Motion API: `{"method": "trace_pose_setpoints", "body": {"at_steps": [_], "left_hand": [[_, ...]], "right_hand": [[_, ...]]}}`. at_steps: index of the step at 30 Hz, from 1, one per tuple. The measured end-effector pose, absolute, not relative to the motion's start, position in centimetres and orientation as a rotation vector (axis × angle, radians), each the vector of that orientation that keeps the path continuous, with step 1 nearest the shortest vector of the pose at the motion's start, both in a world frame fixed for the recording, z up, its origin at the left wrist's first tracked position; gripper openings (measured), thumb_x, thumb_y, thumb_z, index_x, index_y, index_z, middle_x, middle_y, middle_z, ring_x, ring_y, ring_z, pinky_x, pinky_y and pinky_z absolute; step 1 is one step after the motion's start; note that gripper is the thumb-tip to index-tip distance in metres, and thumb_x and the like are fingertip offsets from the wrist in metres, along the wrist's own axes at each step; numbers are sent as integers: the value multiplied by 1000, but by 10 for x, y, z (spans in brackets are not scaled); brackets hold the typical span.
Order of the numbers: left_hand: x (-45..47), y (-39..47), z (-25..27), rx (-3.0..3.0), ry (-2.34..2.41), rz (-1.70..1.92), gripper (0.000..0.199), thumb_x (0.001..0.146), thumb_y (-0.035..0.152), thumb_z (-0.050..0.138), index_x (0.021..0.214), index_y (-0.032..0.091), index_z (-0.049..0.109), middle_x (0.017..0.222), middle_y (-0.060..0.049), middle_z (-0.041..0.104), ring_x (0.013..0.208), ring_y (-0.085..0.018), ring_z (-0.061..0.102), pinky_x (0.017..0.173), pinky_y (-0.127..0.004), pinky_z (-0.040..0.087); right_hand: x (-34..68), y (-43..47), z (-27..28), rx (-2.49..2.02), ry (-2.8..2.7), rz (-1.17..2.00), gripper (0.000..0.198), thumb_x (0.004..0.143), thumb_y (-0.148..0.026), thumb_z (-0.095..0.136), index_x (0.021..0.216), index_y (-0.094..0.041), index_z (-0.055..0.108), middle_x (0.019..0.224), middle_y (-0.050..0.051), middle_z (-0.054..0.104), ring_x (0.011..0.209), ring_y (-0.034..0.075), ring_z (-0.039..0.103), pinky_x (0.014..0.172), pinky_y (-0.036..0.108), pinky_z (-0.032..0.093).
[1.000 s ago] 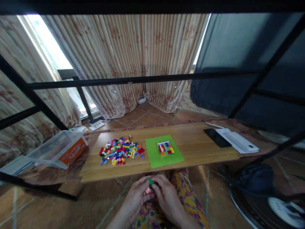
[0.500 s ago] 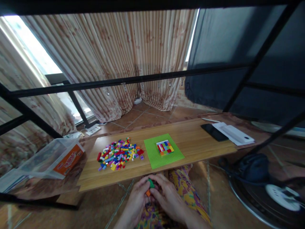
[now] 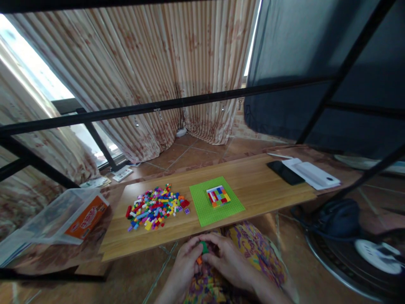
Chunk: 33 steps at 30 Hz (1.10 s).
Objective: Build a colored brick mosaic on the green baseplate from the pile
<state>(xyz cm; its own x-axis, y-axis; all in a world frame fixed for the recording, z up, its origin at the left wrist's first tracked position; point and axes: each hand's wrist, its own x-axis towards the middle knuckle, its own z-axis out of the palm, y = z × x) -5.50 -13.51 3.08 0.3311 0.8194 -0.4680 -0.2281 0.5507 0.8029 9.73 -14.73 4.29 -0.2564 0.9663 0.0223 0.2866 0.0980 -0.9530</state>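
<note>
Just in front of the board's near edge, my left hand [image 3: 185,262] and my right hand [image 3: 226,256] meet over the lap. Between their fingertips sit a green toy brick [image 3: 204,247] and an orange toy brick [image 3: 199,260]; the fingers hide much of both, and whether they are joined I cannot tell. Beyond the hands a light green baseplate [image 3: 198,207] lies on the wooden board [image 3: 253,181]. On it rests a flat block of multicoloured bricks [image 3: 218,196]. To the left spreads a pile of loose toy bricks [image 3: 158,207].
A clear plastic bin [image 3: 60,211] with an orange label stands left of the board. At the right end lie a black phone [image 3: 285,172] and a white object with papers [image 3: 311,174]. A black metal bar [image 3: 196,100] crosses in front of the curtains.
The view has shifted slightly. Both hands stay together around the green and orange bricks, with the fingers slightly rearranged and the green brick a little more to the right.
</note>
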Motion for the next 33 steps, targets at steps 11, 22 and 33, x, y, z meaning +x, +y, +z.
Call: {"method": "trace_pose_setpoints", "body": {"at_steps": [11, 22, 33], "left_hand": [[-35, -106, 22, 759, 1176, 709, 44, 62, 26, 78, 104, 16, 67, 95, -8, 69, 81, -16, 64, 75, -27, 48], [-57, -70, 19, 1047, 1272, 916, 34, 74, 30, 69, 106, 18, 69, 99, -9, 70, 85, -21, 65, 80, -32, 50], [-70, -52, 3, 1542, 1354, 885, 33, 84, 20, 54, 113, 23, 70, 106, -6, 71, 97, -21, 63, 86, -30, 46]], "right_hand": [[159, -144, 7, -1556, -1377, 990, 33, 81, -35, 63, 112, -27, 66, 97, 2, 69, 85, 18, 63, 79, 33, 52], [191, -1, 21, -1449, -1744, 711, 34, 78, -48, 66, 106, -29, 71, 119, 5, 58, 115, 20, 53, 104, 42, 40], [188, 43, 3, -1372, -1996, 844, 31, 77, -45, 68, 102, -27, 73, 118, 6, 61, 113, 21, 55, 103, 42, 41]]}}
